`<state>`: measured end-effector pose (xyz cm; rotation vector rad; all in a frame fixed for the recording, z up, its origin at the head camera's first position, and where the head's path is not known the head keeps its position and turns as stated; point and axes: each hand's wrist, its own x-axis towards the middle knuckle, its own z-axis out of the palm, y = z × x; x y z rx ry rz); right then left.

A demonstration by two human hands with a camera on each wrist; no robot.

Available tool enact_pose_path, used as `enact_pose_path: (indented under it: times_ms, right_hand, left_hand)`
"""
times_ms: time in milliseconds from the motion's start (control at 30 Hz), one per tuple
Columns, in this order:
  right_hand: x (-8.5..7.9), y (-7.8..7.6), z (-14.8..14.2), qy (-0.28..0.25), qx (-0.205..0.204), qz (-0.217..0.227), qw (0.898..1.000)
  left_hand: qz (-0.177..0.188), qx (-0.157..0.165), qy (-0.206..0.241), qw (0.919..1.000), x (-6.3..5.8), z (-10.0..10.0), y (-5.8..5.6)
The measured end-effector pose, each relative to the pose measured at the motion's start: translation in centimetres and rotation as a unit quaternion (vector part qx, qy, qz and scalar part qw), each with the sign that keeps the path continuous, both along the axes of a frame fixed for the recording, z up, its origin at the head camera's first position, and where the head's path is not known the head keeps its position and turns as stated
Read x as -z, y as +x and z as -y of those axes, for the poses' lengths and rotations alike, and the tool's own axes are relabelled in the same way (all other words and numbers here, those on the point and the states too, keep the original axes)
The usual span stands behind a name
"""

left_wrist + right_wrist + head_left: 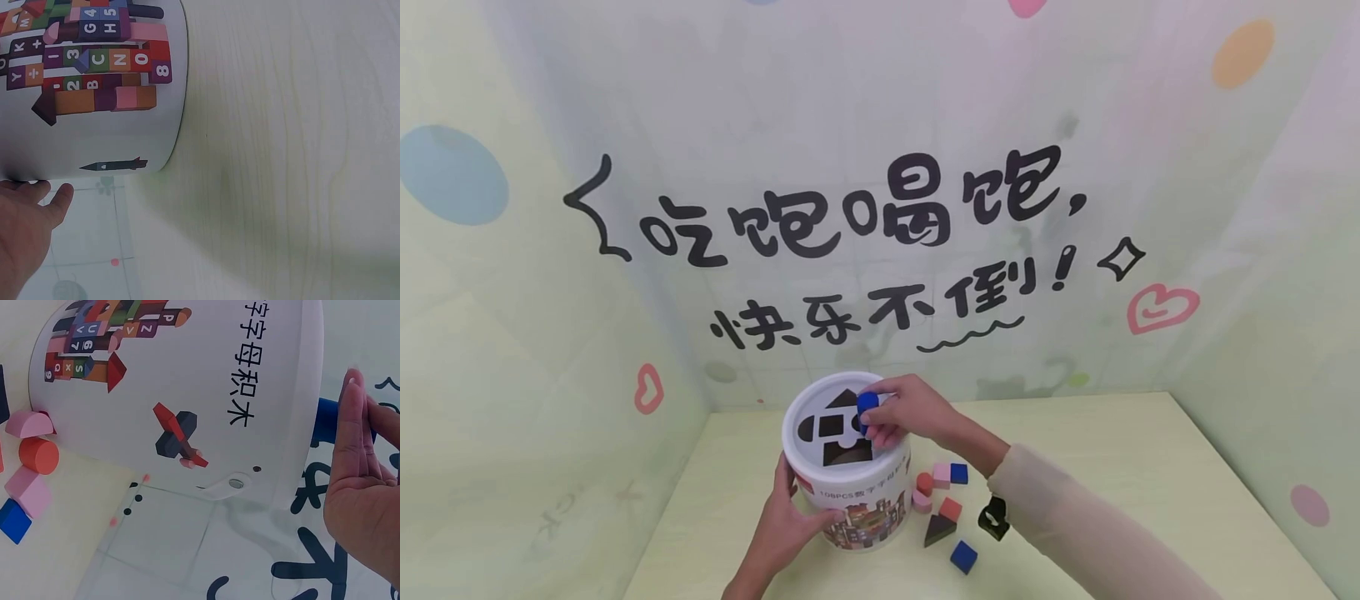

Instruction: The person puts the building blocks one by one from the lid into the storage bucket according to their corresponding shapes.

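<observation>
A white round block bucket (865, 483) with a shape-sorting lid (808, 408) stands upright on the table. My left hand (782, 521) holds the bucket's lower left side, its thumb across the printed front. At the right of the lid, my right hand (910, 412) pinches a blue rounded block (868, 405) at a cutout. The block (325, 419) juts from between the fingers towards the lid in the right wrist view; how far it enters the hole is hidden. Other cutouts, among them a square and a triangle, show dark openings.
Loose blocks lie right of the bucket: a pink block (942, 476), a blue cube (958, 473), a red cylinder (39, 455), a pink half-round block (30, 424), a red block (951, 509), a black triangular block (940, 530) and another blue block (964, 557). A printed curtain (850, 100) surrounds the table (1112, 500).
</observation>
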<state>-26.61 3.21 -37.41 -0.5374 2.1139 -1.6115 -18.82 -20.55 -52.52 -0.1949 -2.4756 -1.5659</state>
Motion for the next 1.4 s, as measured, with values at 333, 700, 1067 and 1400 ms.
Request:
enact_pose_path:
  times_ms: [333,700,1067,1400]
  right_hand:
    - [0.2,-0.6,1.0,-0.003,0.017,0.013,1.0]
    - [0.7,-0.6,1.1,0.005,0.026,0.014,1.0]
    - [1.2,-0.7,0.6,-0.01,0.036,0.022,0.999]
    - [1.3,-0.9,-1.0,-0.018,0.054,0.021,0.998]
  left_hand:
    - [-0.017,0.01,0.012,0.9997,0.0,0.1,0.0]
    - [-0.003,-0.003,-0.004,1.0,0.3,0.0,0.0]
    - [-0.006,0.003,0.005,1.0,0.2,0.0,0.1]
    - [-0.014,0.002,-0.001,0.9999,0.2,0.1,0.1]
